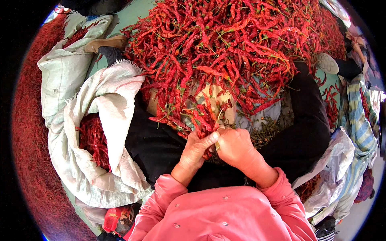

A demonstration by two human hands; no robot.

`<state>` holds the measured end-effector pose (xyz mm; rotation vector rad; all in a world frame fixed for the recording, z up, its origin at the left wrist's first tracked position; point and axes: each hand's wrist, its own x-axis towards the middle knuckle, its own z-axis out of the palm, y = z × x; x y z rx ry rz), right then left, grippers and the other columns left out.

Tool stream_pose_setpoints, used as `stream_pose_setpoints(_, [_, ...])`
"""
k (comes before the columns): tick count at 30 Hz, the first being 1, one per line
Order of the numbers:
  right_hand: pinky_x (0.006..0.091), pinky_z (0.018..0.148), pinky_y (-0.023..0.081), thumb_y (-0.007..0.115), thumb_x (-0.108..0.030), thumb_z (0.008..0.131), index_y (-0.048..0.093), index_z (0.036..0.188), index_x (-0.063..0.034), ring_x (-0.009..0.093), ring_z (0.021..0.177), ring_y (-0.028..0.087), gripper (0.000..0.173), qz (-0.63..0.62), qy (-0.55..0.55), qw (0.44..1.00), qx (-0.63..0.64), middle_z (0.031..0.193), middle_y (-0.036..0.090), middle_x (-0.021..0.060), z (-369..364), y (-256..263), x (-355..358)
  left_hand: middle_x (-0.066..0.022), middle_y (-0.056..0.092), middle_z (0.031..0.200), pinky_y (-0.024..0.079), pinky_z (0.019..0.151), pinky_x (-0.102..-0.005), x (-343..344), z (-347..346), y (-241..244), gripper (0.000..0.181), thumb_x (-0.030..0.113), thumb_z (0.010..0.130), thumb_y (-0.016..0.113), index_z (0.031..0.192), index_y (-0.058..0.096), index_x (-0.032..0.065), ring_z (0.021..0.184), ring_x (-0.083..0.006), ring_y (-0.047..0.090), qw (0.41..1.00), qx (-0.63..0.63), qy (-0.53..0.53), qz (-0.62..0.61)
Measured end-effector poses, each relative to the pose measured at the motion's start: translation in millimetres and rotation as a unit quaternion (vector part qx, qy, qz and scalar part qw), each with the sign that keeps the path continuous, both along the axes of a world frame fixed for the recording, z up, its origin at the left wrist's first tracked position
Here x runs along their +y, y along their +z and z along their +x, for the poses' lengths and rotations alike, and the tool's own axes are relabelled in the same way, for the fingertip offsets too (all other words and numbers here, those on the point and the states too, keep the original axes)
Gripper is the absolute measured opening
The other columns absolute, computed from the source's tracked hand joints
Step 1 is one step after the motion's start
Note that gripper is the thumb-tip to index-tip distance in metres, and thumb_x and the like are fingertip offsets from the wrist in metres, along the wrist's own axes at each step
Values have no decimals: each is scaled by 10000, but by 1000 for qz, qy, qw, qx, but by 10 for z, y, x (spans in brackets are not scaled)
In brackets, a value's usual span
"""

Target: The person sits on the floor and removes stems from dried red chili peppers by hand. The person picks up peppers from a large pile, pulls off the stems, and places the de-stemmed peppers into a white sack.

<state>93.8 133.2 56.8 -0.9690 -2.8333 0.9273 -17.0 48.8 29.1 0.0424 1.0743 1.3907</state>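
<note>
My left hand [195,148] grips a bunch of dried red chili peppers [202,118], whose wrinkled pods fan out above the thumb. Against its thumb tip rests my right hand [235,146], fingers curled in at the stem end of a chili in the bunch; a yellowish band shows at its fingers. Beyond both hands spreads a large heap of dried red chilies [211,45] with green stems. Loose chili stems [265,131] lie beside my right hand, between the legs. What my right fingertips pinch is partly hidden.
An open white woven sack [117,120] with chilies inside stands at the left, another woven sack [64,78] behind it. A striped sack [359,105] and a whitish sack [331,177] are at the right. My bent legs [310,120] flank the heap. Another person's hand [357,45] shows at upper right.
</note>
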Motion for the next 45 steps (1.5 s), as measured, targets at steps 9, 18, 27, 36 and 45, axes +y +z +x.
stream_pose_setpoints(9, [348, 498, 468, 699, -212, 762, 590, 906, 35, 301, 557, 591, 306, -110, 51, 988, 95, 655, 597, 123, 47, 102, 6, -48, 658, 797, 500, 586, -262, -63, -195, -260, 123, 133, 828, 665, 923, 638, 60, 658, -122, 611, 992, -73, 82, -59])
stream_pose_setpoints(18, [278, 562, 457, 638, 13, 794, 628, 905, -8, 209, 641, 589, 113, -186, -164, 920, 303, 795, 622, 117, 175, -97, 110, -100, 610, 937, 455, 473, -163, -89, -284, -315, 188, 191, 877, 613, 999, 578, 52, 696, -99, 593, 961, -236, 122, 74])
stream_pose_setpoints(27, [305, 555, 461, 657, -25, 778, 626, 911, 23, 240, 623, 602, 145, -241, -167, 930, 222, 774, 611, 148, 119, -150, -60, -113, 573, 1086, 457, 549, -199, -89, -267, -280, 200, 191, 888, 602, 1035, 525, 80, 795, -120, 571, 969, -192, 98, 123])
stream_pose_setpoints(36, [265, 459, 462, 595, -29, 827, 617, 947, 57, 96, 536, 571, 150, -507, -254, 799, 201, 737, 637, 108, 145, -292, -36, -152, 583, 1102, 468, 535, -238, -100, -221, -181, 176, 167, 889, 597, 1028, 530, 83, 741, -143, 583, 982, -114, 71, 131])
stream_pose_setpoints(45, [474, 727, 493, 592, 9, 663, 560, 768, 67, 444, 797, 601, 124, -60, -171, 980, -80, 816, 588, 283, 208, -448, -30, -53, 586, 665, 378, 345, -217, -45, 16, 186, 94, 141, 883, 612, 879, 580, 53, 438, -100, 491, 995, 54, 79, 25])
